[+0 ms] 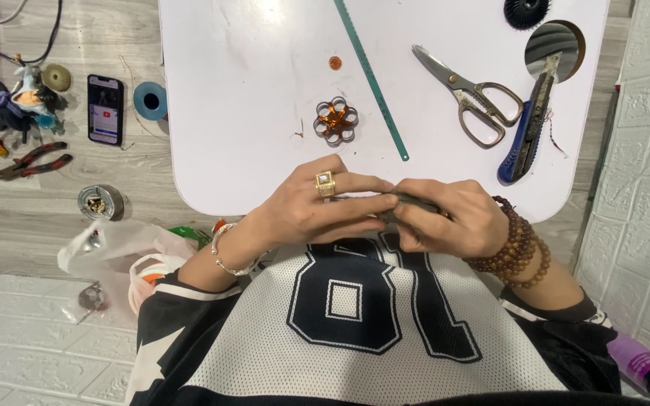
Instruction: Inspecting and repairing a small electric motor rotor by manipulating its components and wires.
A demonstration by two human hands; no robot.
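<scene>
Grey, flat and dull, a small strip [408, 201] is pinched in the grip of both the left hand [317, 207] and right hand [445, 218] at the smooth white bench [250, 90] edge, near a copper-wound ring flower [335, 120].

A home craft corner is shown, seen from above, rather than a proper workshop. A small white table [250, 90] is set low on a wood-look floor [54, 210], beside a white brick-pattern wall [645, 150]. Hand tools are laid out on the table: scissors [469, 94], a blue-handled cutter [524, 135], a thin saw blade [372, 79] and a wire flower [335, 120]. More is scattered on the floor: pliers [33, 160], a wire spool [101, 201], a tape roll [150, 100], a phone [105, 109] and a plastic bag [126, 252].
</scene>
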